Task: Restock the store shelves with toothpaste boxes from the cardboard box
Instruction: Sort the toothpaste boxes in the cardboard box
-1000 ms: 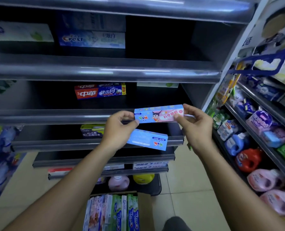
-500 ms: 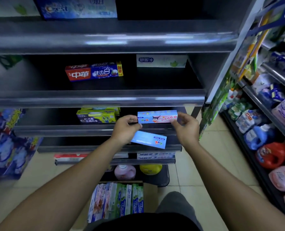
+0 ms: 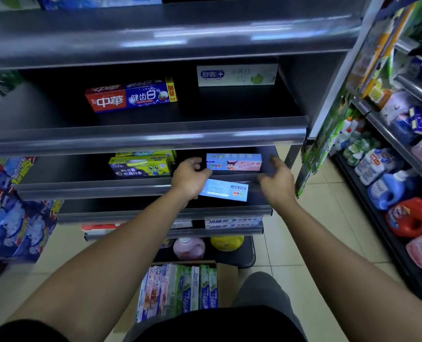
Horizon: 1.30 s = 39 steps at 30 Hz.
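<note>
Blue rectangular toothpaste box [image 3: 223, 191], tilted

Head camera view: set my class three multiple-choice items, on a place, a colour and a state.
1. Where is the pink-and-blue toothpaste box? A on the floor; B on the shelf, right of the green box; C under a bottle.
2. What colour is the held box in the left hand? A red; B yellow; C blue.
3. How is the right hand? A open, holding nothing; B gripping a bottle; C curled round a box.
B: it rests on the shelf beside the green box. C: its printed face is light blue. A: its fingers are relaxed and grasp nothing.
</note>
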Each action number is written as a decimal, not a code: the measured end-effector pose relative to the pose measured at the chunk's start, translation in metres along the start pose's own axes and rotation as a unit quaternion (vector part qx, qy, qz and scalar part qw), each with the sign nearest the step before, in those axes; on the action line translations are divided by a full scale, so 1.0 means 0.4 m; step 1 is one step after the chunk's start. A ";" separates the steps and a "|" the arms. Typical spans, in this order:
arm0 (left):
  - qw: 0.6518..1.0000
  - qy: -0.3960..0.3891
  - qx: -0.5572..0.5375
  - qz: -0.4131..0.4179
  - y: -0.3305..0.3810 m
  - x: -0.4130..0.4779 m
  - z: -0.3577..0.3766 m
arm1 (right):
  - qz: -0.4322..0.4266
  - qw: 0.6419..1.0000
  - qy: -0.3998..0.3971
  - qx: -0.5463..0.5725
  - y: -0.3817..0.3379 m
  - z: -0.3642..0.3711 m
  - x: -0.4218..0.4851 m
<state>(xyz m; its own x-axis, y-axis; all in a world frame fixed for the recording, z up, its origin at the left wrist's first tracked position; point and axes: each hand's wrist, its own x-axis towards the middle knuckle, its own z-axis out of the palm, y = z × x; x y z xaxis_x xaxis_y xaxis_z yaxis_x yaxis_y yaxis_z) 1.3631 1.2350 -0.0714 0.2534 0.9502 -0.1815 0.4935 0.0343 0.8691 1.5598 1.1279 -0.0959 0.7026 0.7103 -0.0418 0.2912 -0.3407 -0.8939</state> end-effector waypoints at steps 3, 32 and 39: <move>0.999 0.029 -0.036 -0.005 0.000 -0.020 -0.025 | -0.055 0.996 0.020 0.060 -0.014 -0.014 -0.082; 0.857 -0.066 -0.501 -0.105 -0.089 -0.118 -0.035 | -0.063 0.945 -0.109 0.302 -0.003 -0.023 -0.174; 0.838 0.009 -0.546 0.012 -0.098 -0.115 0.043 | -0.049 0.922 -0.141 0.358 0.051 -0.025 -0.130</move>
<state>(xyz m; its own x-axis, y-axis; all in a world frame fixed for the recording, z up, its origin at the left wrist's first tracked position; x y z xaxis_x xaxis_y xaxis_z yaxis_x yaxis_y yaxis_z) 1.3462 1.1846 -0.1049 0.2342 0.9589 -0.1599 -0.5687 0.2685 0.7775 1.5359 1.0778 -0.1075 0.4703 0.8820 0.0310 -0.2287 0.1557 -0.9610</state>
